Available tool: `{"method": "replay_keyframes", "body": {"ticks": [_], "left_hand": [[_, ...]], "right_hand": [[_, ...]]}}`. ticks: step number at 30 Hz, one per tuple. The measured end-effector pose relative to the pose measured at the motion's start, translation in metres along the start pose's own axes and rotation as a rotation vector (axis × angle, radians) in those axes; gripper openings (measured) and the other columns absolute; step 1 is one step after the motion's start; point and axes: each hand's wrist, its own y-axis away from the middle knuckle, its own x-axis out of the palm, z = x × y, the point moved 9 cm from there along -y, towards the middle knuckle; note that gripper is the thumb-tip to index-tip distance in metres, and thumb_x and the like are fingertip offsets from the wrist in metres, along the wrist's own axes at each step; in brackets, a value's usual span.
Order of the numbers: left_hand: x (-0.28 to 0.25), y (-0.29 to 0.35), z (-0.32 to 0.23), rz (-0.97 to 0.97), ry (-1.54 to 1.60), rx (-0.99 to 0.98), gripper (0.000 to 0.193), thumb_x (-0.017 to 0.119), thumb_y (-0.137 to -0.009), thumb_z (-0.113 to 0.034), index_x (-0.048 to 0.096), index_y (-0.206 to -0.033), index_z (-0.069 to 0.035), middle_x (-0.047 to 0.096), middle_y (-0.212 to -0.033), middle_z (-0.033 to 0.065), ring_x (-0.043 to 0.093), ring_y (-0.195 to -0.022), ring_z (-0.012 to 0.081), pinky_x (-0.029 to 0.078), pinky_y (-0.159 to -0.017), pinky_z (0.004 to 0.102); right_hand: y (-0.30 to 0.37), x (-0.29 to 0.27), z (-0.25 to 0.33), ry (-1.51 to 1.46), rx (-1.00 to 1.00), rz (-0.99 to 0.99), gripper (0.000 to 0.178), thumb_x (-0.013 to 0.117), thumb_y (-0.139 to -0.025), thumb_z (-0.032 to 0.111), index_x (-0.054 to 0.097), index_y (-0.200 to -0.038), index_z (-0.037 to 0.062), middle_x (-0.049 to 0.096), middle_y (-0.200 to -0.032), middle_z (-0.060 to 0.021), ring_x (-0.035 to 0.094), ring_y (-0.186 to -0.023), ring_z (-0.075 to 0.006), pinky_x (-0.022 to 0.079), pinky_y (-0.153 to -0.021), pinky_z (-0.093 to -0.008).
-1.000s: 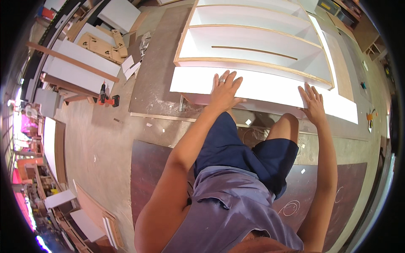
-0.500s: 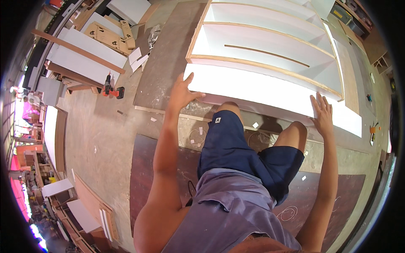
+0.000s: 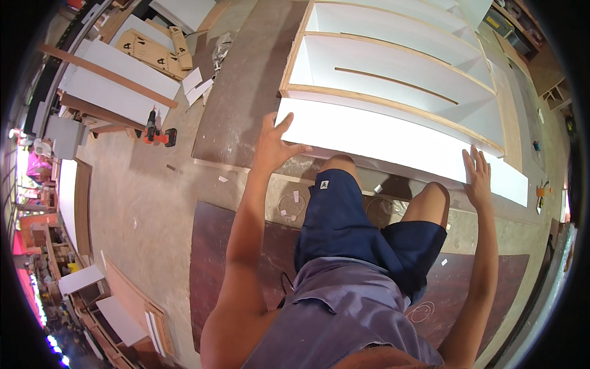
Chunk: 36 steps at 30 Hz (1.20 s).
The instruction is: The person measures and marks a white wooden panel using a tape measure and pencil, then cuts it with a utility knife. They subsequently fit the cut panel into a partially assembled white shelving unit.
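A long white board (image 3: 381, 132) lies along the near end of a white shelf cabinet (image 3: 393, 80) with raw plywood edges. My left hand (image 3: 278, 146) grips the board's left end, thumb along the near edge and fingers up beside the corner. Toward the right end, my right hand (image 3: 478, 178) has its fingers over the board's top face and its thumb at the near edge. The board runs out past the cabinet's right corner. Parts of both hands under the board are hidden.
A red and black cordless drill (image 3: 160, 134) rests on the floor at left, near stacked white panels (image 3: 110, 86). A thin brown strip (image 3: 393, 85) shows in the cabinet. Dark sheets (image 3: 212, 264) lie under and around my legs. An orange-handled tool (image 3: 543, 192) lies far right.
The cabinet and the board's left end sit slightly farther right and lower in view, partly as the view shifts. Both hands stay on the board. A strip shows in a farther compartment.
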Motion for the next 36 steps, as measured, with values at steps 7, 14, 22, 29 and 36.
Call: {"method": "replay_keyframes", "body": {"ticks": [7, 14, 22, 29, 36], "left_hand": [[0.006, -0.007, 0.017, 0.057, 0.011, -0.024, 0.098, 0.094, -0.055, -0.052, 0.063, -0.135, -0.005, 0.051, -0.138, 0.0167, 0.057, -0.123, 0.0338, 0.053, -0.096, 0.0439], [0.004, -0.010, 0.019, 0.010, 0.038, -0.008, 0.094, 0.100, -0.051, -0.027, 0.063, -0.135, -0.004, 0.054, -0.132, 0.0178, 0.059, -0.116, 0.0327, 0.053, -0.092, 0.0400], [0.007, -0.011, 0.015, 0.031, 0.029, 0.045, 0.098, 0.100, -0.047, -0.021, 0.063, -0.136, -0.004, 0.052, -0.133, 0.0180, 0.056, -0.119, 0.0349, 0.049, -0.099, 0.0420], [0.014, -0.013, 0.016, 0.109, -0.022, -0.018, 0.104, 0.100, -0.047, -0.020, 0.058, -0.140, -0.004, 0.047, -0.140, 0.0227, 0.051, -0.129, 0.0382, 0.045, -0.109, 0.0443], [0.013, -0.018, 0.009, 0.175, -0.020, -0.004, 0.100, 0.100, -0.050, -0.022, 0.059, -0.139, -0.002, 0.047, -0.139, 0.0249, 0.052, -0.127, 0.0395, 0.046, -0.106, 0.0449]], "right_hand": [[-0.004, 0.005, 0.000, 0.041, 0.010, 0.037, 0.089, 0.056, -0.077, -0.010, 0.039, -0.156, 0.0248, 0.030, -0.165, -0.0107, 0.028, -0.151, -0.0398, 0.025, -0.120, -0.0608], [-0.009, -0.006, 0.009, -0.020, -0.035, 0.025, 0.074, 0.055, -0.082, -0.002, 0.044, -0.153, 0.0160, 0.035, -0.160, -0.0178, 0.032, -0.147, -0.0429, 0.025, -0.118, -0.0606], [-0.012, -0.009, 0.010, -0.035, 0.032, 0.028, 0.088, 0.064, -0.069, -0.001, 0.045, -0.152, 0.0192, 0.035, -0.156, -0.0207, 0.032, -0.145, -0.0440, 0.026, -0.116, -0.0631], [-0.016, -0.022, 0.016, -0.005, -0.027, -0.031, 0.097, 0.072, -0.060, -0.003, 0.046, -0.151, 0.0195, 0.045, -0.137, -0.0180, 0.042, -0.133, -0.0427, 0.035, -0.109, -0.0559], [-0.013, -0.010, 0.007, -0.023, -0.005, -0.011, 0.091, 0.071, -0.064, -0.001, 0.047, -0.150, 0.0170, 0.043, -0.142, -0.0189, 0.038, -0.137, -0.0435, 0.030, -0.116, -0.0547]]}}
